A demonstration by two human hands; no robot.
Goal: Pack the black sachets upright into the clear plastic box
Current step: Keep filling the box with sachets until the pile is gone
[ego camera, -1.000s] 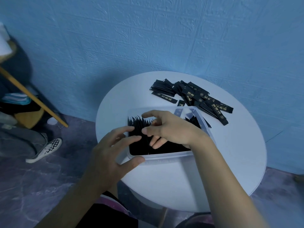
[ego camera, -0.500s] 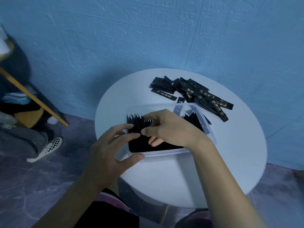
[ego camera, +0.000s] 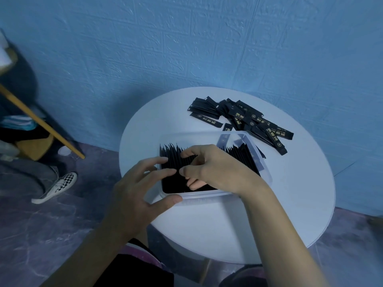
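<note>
A clear plastic box point(ego camera: 266, 175) sits on the round white table point(ego camera: 306, 195). Several black sachets point(ego camera: 171, 159) stand upright in it, packed from its left end. My right hand point(ego camera: 213, 168) reaches into the box, its fingers curled into the row and its thumb against the tops, pinching a bunch of sachets. My left hand point(ego camera: 134, 189) rests at the box's front left corner, thumb on the front wall, straight fingers touching the left rim and the sachet tops. A loose pile of black sachets point(ego camera: 244, 119) lies flat behind the box.
The blue wall rises just behind the table. On the floor at the left are another person's checkered shoe point(ego camera: 56, 187) and a slanted wooden leg point(ego camera: 43, 123). Bare tabletop lies to the right of the box and in front of it.
My left fingers have slid right, closer to my right thumb. My right hand has stayed in the box, its fingers digging a little deeper into the sachets.
</note>
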